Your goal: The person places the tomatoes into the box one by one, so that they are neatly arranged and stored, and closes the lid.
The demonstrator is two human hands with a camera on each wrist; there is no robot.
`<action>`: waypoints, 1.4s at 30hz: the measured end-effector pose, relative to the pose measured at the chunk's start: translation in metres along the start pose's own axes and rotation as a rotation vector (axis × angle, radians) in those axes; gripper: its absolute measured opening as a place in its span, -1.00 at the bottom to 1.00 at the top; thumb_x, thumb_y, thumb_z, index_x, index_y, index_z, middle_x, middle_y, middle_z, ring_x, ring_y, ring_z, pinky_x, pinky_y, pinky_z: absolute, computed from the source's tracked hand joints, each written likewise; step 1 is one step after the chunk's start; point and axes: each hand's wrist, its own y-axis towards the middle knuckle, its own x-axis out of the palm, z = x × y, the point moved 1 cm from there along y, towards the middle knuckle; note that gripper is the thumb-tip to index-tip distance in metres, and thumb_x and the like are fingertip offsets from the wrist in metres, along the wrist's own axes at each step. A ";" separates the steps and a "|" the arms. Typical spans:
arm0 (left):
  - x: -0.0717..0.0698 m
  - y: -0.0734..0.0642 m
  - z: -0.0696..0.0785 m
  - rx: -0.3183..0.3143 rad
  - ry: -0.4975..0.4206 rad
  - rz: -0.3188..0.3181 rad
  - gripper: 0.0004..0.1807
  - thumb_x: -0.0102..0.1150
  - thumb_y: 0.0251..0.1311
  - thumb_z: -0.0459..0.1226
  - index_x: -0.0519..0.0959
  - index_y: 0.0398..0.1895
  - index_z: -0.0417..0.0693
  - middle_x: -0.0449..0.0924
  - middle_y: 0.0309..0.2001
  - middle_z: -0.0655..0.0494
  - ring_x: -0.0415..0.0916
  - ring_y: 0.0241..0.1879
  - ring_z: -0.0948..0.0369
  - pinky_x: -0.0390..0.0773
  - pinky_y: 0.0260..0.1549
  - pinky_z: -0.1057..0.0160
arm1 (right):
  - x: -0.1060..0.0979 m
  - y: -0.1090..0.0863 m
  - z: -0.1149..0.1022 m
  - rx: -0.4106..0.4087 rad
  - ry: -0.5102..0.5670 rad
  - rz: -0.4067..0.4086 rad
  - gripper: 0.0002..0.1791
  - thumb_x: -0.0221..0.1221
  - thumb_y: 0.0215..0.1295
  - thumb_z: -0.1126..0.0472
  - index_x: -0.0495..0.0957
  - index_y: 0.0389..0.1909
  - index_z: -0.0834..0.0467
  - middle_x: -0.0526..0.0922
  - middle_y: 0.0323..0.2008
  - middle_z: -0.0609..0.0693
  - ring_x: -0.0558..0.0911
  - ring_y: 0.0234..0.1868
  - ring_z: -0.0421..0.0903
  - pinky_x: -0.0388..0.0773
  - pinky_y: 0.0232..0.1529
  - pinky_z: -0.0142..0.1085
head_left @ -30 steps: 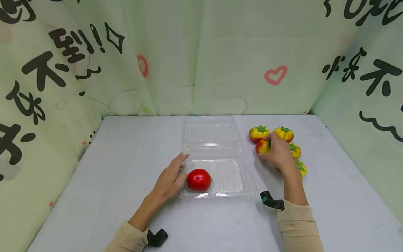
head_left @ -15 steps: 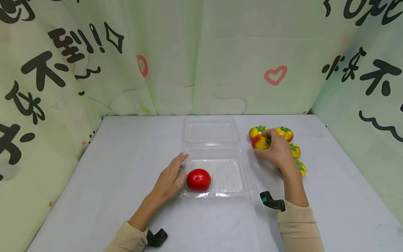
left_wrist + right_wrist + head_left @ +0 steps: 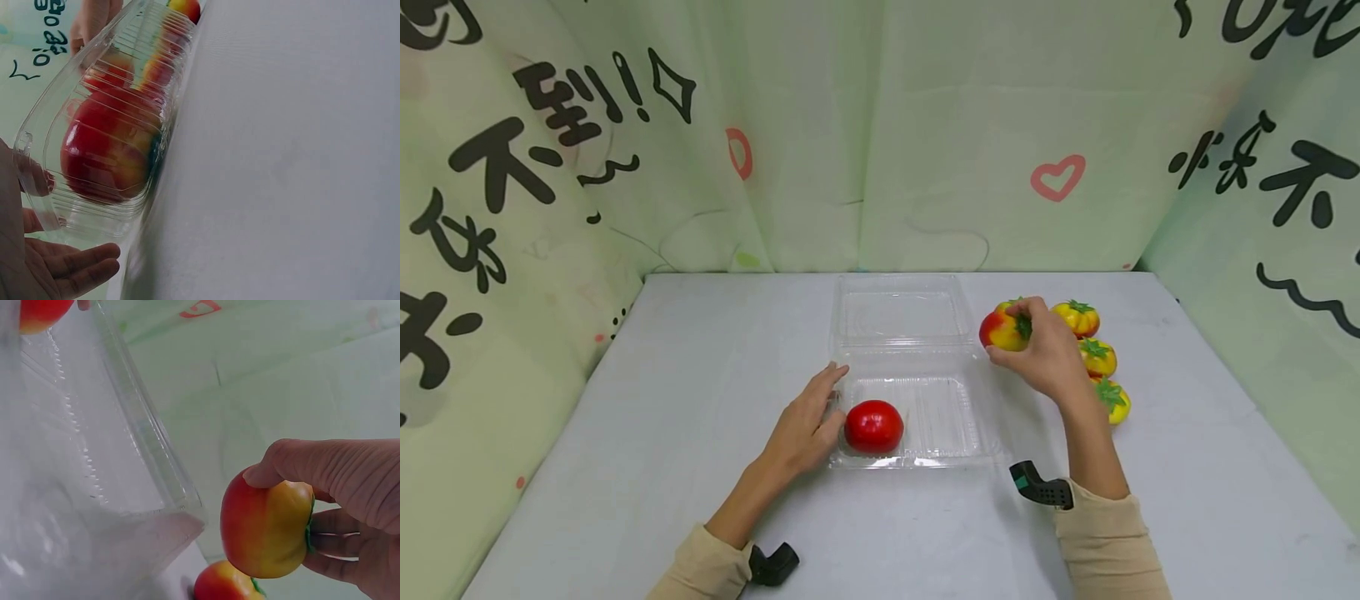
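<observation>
My right hand (image 3: 1051, 348) pinches a red-and-yellow toy persimmon (image 3: 265, 525) between thumb and fingers, its green calyx turned toward the palm. In the head view it is held right of the clear plastic container (image 3: 940, 417), overlapping another persimmon behind it. The container lies with its lid (image 3: 902, 312) folded back. Inside, at the near left corner, a persimmon (image 3: 874, 427) sits with its glossy red side up. My left hand (image 3: 808, 421) rests at the container's left rim, fingers extended along it; the left wrist view shows its fingers (image 3: 87, 262) just beside the wall.
Three persimmons stand calyx up in a column at the right, the middle one (image 3: 1097, 357) just beyond my right wrist. The white table (image 3: 700, 358) ends at the back against a green printed curtain (image 3: 925, 167).
My right hand has lifted one persimmon out of the group and carried it left toward the container. The left hand and the persimmon in the container have stayed put.
</observation>
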 end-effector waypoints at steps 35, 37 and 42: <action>-0.001 0.001 0.002 -0.005 0.007 -0.006 -0.31 -0.11 0.21 -0.27 0.34 0.49 -0.15 0.26 0.52 -0.16 0.61 0.15 -0.08 0.58 0.15 -0.21 | 0.041 -0.019 -0.062 -0.281 0.106 -0.026 -0.26 0.50 0.04 0.24 0.40 0.25 0.21 0.57 0.14 0.17 0.50 0.17 0.12 0.62 0.14 0.10; -0.001 0.001 0.002 -0.006 0.010 -0.006 -0.31 -0.11 0.21 -0.27 0.34 0.49 -0.15 0.26 0.52 -0.16 0.61 0.16 -0.08 0.58 0.15 -0.21 | 0.044 -0.020 -0.064 -0.290 0.105 -0.025 -0.26 0.51 0.03 0.24 0.40 0.25 0.21 0.58 0.13 0.17 0.51 0.15 0.11 0.64 0.11 0.08; 0.000 0.000 0.002 -0.012 0.008 -0.009 -0.31 -0.10 0.21 -0.26 0.34 0.49 -0.14 0.26 0.52 -0.15 0.61 0.16 -0.08 0.58 0.15 -0.20 | 0.050 -0.021 -0.066 -0.296 0.109 -0.032 -0.26 0.51 0.03 0.24 0.41 0.24 0.22 0.59 0.10 0.16 0.53 0.10 0.09 0.68 0.06 0.04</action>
